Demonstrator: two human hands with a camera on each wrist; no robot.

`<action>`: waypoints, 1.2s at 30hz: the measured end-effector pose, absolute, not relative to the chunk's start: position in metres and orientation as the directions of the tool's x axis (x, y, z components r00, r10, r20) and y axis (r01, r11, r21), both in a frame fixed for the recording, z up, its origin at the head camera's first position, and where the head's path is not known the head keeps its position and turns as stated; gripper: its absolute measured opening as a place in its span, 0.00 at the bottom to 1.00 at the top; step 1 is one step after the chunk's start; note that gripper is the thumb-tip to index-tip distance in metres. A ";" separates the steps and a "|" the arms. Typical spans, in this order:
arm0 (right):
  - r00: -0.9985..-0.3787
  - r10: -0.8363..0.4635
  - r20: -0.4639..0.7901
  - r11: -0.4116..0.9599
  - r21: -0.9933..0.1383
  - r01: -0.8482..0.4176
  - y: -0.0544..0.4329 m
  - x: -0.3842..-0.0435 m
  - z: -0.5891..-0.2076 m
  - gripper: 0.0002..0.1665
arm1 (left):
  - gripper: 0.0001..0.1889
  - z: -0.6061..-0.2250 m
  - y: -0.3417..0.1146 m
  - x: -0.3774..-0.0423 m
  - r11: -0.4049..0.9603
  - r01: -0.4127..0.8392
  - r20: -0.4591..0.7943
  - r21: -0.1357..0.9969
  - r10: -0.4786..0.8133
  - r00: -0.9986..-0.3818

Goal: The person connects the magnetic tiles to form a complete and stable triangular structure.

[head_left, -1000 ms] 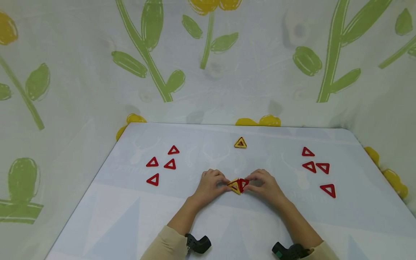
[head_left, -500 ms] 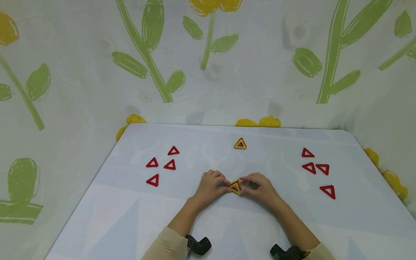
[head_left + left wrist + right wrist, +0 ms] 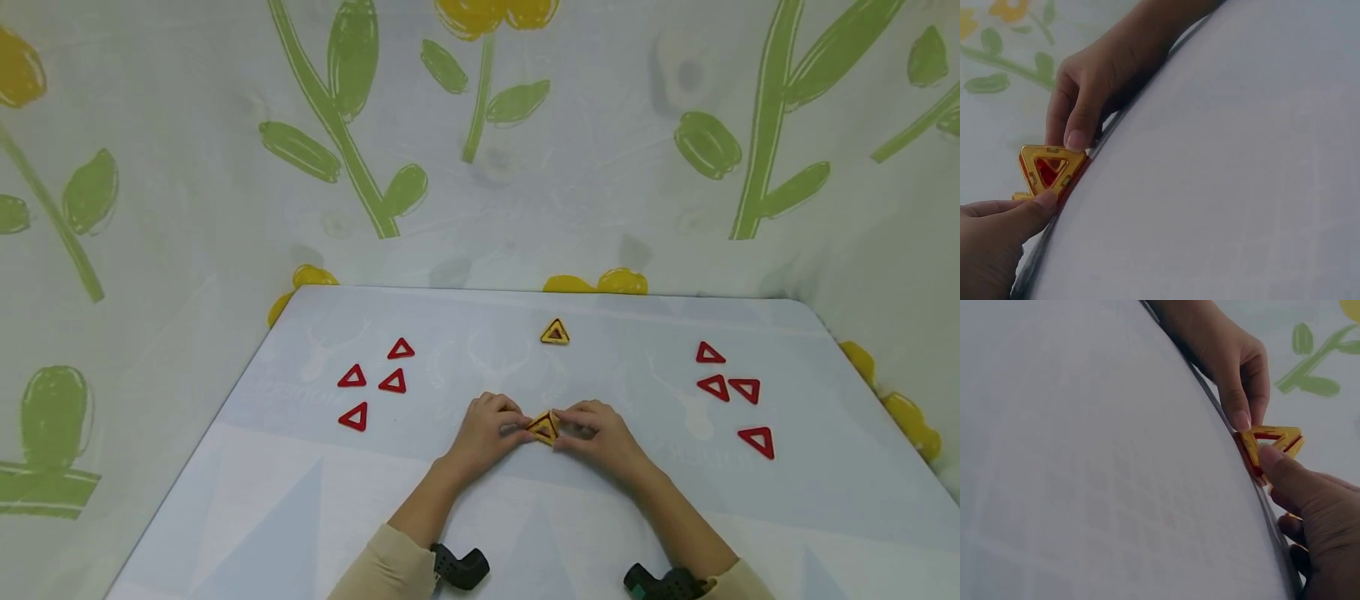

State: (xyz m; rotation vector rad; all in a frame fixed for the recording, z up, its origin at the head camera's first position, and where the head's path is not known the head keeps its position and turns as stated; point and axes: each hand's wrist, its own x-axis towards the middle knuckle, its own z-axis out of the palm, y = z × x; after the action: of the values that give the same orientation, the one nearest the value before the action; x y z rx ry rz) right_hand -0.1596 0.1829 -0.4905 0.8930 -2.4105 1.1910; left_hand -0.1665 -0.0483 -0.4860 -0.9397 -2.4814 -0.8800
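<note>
Gaps outside both hands [image 3: 486, 429], red triangles [image 3: 363, 417] beyond

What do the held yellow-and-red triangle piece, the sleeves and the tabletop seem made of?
Triangle piece: probably glossy plastic, given its highlights and moulded-looking frame. Sleeves: likely matte fabric, judging by loose, shineless cuffs. Tabletop: smooth-looking, pale printed surface; cloth or vinyl, unclear.

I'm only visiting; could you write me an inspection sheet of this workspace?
Surface: pale patterned tabletop.
Job's things: yellow-and-red triangle assembly, held; yellow triangle piece farther back; four red triangles to the left, four more to the right.
Clutter: nothing seen.
Grips: left grip and right grip, bare hands, both pinch the assembly; black device at each wrist.
Cables: nothing seen.
Surroundings: plant-print backdrop behind and on both sides.
</note>
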 end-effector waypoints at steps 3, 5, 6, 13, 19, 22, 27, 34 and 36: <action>-0.792 -0.360 0.493 0.489 -0.623 -0.611 0.182 -0.158 -0.489 0.24 | 0.11 -0.486 -0.047 -0.166 0.604 0.670 0.496 0.432 0.461 -0.736; -0.802 -0.342 0.490 0.498 -0.630 -0.596 0.182 -0.157 -0.489 0.22 | 0.11 -0.485 -0.046 -0.166 0.619 0.649 0.480 0.442 0.448 -0.754; -0.798 -0.338 0.498 0.499 -0.625 -0.601 0.182 -0.157 -0.489 0.21 | 0.11 -0.485 -0.045 -0.167 0.629 0.636 0.469 0.448 0.441 -0.765; -0.748 -0.317 0.582 0.539 -0.539 -0.648 0.181 -0.160 -0.487 0.18 | 0.12 -0.482 -0.038 -0.171 0.676 0.553 0.394 0.486 0.396 -0.830; -0.737 -0.312 0.600 0.588 -0.487 -0.646 0.176 -0.162 -0.483 0.16 | 0.13 -0.482 -0.035 -0.176 0.706 0.526 0.376 0.474 0.378 -0.846; -0.761 -0.291 0.580 0.606 -0.505 -0.615 0.174 -0.164 -0.483 0.15 | 0.13 -0.482 -0.034 -0.179 0.706 0.529 0.390 0.470 0.371 -0.842; -0.829 -0.228 0.510 0.645 -0.559 -0.521 0.172 -0.168 -0.482 0.13 | 0.13 -0.480 -0.031 -0.184 0.701 0.535 0.419 0.471 0.355 -0.835; -0.893 -0.165 0.418 0.698 -0.590 -0.405 0.173 -0.173 -0.479 0.10 | 0.13 -0.479 -0.025 -0.193 0.711 0.501 0.383 0.494 0.339 -0.859; -0.909 -0.154 0.388 0.713 -0.593 -0.374 0.174 -0.174 -0.478 0.10 | 0.13 -0.479 -0.023 -0.196 0.716 0.486 0.367 0.501 0.332 -0.869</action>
State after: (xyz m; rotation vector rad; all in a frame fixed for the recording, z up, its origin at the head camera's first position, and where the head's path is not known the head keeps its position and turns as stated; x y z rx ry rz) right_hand -0.1744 0.1736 -0.4777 0.4144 -2.6095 1.0021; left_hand -0.1960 -0.0228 -0.4794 -0.6491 -2.6716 -0.8843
